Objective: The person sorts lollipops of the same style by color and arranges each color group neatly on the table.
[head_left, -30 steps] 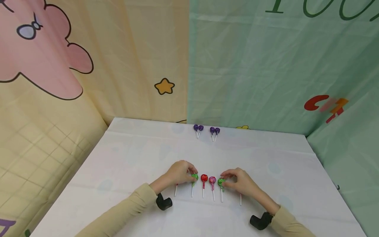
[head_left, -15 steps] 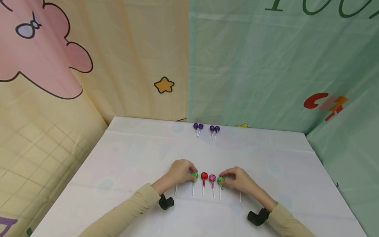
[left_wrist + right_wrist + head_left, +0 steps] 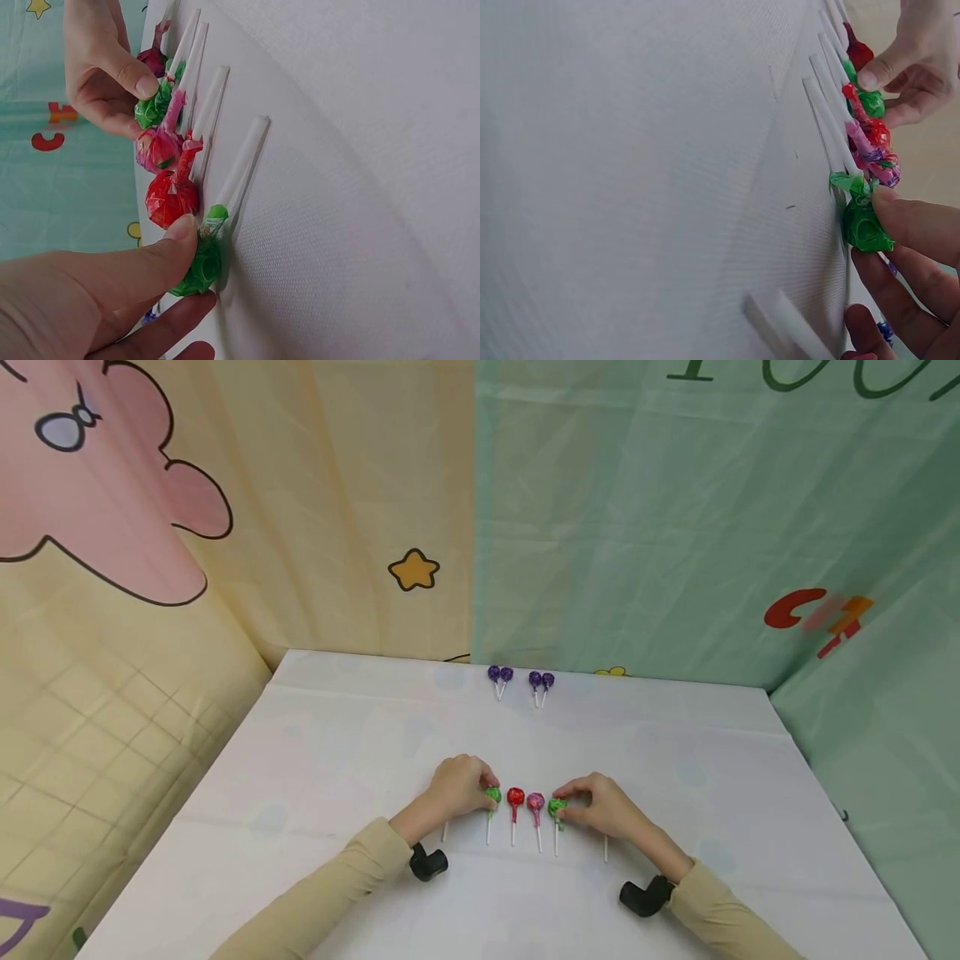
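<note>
Between thumb and fingers, my left hand pinches the wrapped head of a green lollipop lying on the white table. My right hand likewise pinches a second green lollipop by its head. In the row between them lie a red lollipop and a pink lollipop, sticks towards me. Beyond the left hand, the right wrist view shows another red lollipop. A dark pink-red lollipop lies beyond the right hand in the left wrist view; the hands mostly cover these outer two in the head view.
Near the far edge of the white table lie two pairs of purple lollipops, a left pair and a right pair. Printed curtains stand behind and beside the table. Black wrist cameras hang below both wrists.
The two held green lollipops have shifted slightly inward, nearer the red and pink ones. Both hands keep their pinch. The whole head view has drifted up a little.
</note>
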`<state>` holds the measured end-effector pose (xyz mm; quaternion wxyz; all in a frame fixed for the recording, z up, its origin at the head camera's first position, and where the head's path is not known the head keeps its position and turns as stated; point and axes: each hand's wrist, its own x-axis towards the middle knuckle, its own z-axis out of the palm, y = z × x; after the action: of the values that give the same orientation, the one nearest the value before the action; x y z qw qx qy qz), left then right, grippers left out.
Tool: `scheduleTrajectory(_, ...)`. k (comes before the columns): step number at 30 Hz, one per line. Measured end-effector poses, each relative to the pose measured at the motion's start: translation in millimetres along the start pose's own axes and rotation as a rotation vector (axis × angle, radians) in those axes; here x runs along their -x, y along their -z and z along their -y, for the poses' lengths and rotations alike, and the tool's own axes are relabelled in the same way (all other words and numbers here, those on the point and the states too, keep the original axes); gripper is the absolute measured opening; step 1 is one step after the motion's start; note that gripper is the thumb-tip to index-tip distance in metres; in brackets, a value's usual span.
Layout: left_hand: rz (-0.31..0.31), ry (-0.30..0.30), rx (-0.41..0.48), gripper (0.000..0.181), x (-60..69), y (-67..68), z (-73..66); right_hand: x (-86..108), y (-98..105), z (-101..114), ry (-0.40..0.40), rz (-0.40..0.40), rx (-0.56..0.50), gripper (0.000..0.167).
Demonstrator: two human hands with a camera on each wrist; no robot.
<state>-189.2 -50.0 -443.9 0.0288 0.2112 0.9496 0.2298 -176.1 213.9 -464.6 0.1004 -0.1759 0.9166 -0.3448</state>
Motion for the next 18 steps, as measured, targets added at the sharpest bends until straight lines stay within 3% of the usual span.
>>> scheduleTrajectory(10, -0.018, 0.018, 0.01, 0.027, 1.7, -3.2, -1.1, 2.6, -1.0, -1.2, 0.046, -0.022, 0.019, 0.02)
scheduleTrajectory(18, -0.03, 0.016, 0.022, 0.026, 4.7, -3.8, -0.3, 2.3, -2.4, -1.2, 0.027, -0.023, 0.016, 0.021)
